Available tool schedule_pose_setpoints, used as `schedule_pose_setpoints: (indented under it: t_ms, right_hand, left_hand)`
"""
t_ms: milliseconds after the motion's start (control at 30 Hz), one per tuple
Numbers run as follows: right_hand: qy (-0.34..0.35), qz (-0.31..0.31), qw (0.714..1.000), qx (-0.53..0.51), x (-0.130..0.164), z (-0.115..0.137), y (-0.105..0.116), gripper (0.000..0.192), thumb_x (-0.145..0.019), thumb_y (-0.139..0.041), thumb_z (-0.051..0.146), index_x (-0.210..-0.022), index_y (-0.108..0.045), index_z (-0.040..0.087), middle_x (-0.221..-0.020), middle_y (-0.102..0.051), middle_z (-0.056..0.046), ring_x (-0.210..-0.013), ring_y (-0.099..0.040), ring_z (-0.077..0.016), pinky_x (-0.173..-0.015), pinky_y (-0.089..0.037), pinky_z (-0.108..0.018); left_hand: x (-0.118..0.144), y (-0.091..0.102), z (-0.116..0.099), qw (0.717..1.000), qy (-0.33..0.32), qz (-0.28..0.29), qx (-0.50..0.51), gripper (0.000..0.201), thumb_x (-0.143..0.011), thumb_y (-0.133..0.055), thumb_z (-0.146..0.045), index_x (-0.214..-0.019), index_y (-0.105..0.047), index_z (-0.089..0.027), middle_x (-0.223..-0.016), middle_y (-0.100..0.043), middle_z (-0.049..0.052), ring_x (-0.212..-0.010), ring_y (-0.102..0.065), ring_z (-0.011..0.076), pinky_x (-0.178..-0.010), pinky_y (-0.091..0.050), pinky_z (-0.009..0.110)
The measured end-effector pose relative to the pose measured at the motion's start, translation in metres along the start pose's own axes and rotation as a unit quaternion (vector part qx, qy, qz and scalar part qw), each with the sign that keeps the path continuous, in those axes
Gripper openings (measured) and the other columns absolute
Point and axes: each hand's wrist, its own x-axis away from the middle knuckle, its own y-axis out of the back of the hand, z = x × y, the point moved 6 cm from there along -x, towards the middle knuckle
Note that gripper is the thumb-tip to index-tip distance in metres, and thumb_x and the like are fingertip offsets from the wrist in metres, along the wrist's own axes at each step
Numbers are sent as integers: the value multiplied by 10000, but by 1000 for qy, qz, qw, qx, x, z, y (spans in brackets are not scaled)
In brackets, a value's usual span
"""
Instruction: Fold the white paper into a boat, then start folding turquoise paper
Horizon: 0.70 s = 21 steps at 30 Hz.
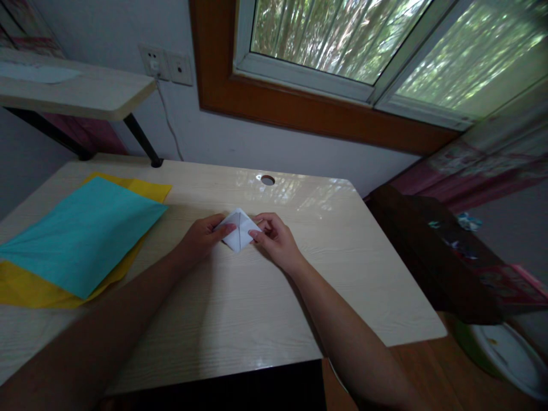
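A small folded white paper point(240, 221), diamond-shaped with a dark line down its middle, is held between both hands above the pale wooden desk point(265, 302). My left hand point(204, 237) pinches its left corner, thumb on top. At the right corner, my right hand point(276, 238) grips it with the thumb on the near face and the fingers curled behind. The fingers behind the paper are partly hidden.
Turquoise paper point(92, 228) lies over yellow paper point(122, 268) on the desk's left side. A raised shelf point(103, 97) on black legs stands at the back left. The desktop has a round cable hole point(268, 180). Beyond the right edge is a dark cabinet point(428, 251).
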Motion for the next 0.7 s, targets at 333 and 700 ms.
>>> schedule_pose_setpoints:
  t_ms: [333,700]
  right_hand:
    - [-66,-64,993,-78,-3,-10,12,228,-893,-654,400,-1044,-608,235,-694,-595,50,-603,-598,-116,-595,-498,-255]
    - [-110,-66,985,-116,-5,-18,11,234,-831,-681,370,-994,-615,215,-642,-574,63,-553,-570,-107,-550,-481,-238]
  left_hand:
    - [-2,-4,-5,985,-74,-10,153,570,-820,-753,-300,-1340,-518,-295,-1395,-512,80,-838,-678,124,-713,-598,265]
    - [5,-13,-16,971,-218,60,-79,609,-812,-764,-266,-1375,-549,-351,-1431,-454,92,-1328,-466,279,-902,-605,374]
